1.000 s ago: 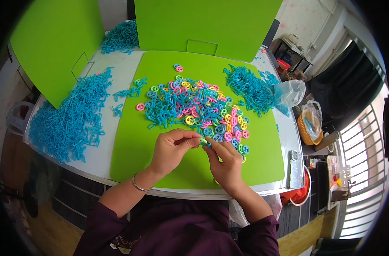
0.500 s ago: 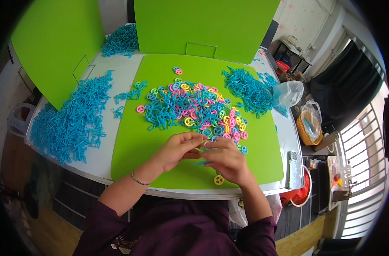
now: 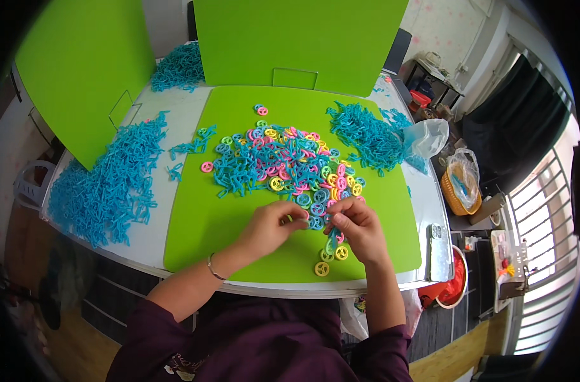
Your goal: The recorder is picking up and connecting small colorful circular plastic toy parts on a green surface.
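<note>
Rings (image 3: 302, 167) lie piled just beyond both hands — left (image 3: 271, 226) and right (image 3: 356, 226) together, pinching blue pieces.

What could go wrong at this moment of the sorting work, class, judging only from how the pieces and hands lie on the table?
1. Two yellow rings lie close to the near edge of the green mat; a sweep of the right hand might knock them off the table.
2. The left hand works at the rim of the mixed pile; a nudge could scatter rings.
3. The phone lies at the table's corner and could be bumped off.
</note>
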A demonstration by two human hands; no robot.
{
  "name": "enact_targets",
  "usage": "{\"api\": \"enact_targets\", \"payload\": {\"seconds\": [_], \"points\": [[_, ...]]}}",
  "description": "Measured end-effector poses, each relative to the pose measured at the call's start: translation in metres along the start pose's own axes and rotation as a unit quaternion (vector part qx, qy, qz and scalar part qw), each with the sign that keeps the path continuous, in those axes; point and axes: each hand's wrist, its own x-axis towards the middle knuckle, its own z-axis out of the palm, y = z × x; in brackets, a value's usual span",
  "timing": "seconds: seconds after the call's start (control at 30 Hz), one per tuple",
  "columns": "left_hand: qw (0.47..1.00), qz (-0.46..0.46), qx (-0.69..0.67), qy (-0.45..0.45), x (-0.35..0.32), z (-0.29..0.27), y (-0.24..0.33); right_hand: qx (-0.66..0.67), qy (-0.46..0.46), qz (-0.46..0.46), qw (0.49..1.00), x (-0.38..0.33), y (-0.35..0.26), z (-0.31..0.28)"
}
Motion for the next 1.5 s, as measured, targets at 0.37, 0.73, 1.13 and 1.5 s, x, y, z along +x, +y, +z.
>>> {"api": "enact_targets", "payload": {"seconds": [0.37,0.73,1.13,1.5], "points": [[0.841,-0.222,-0.49,-0.06,-0.014,-0.021,0.004,-0.277,-0.046,-0.072,0.957,0.003,0.018,0.029],[0.873,-0.207,-0.44,0.029,-0.022,-0.004,0.006,-0.241,0.024,0.004,0.97,0.005,0.023,0.026],[0.903,-0.205,-0.355,-0.129,-0.018,-0.021,0.0,-0.117,-0.106,0.116,0.981,0.005,0.016,0.019],[0.936,-0.123,-0.33,-0.01,-0.023,-0.006,0.013,-0.113,0.056,0.072,0.989,0.005,0.023,0.029]]}}
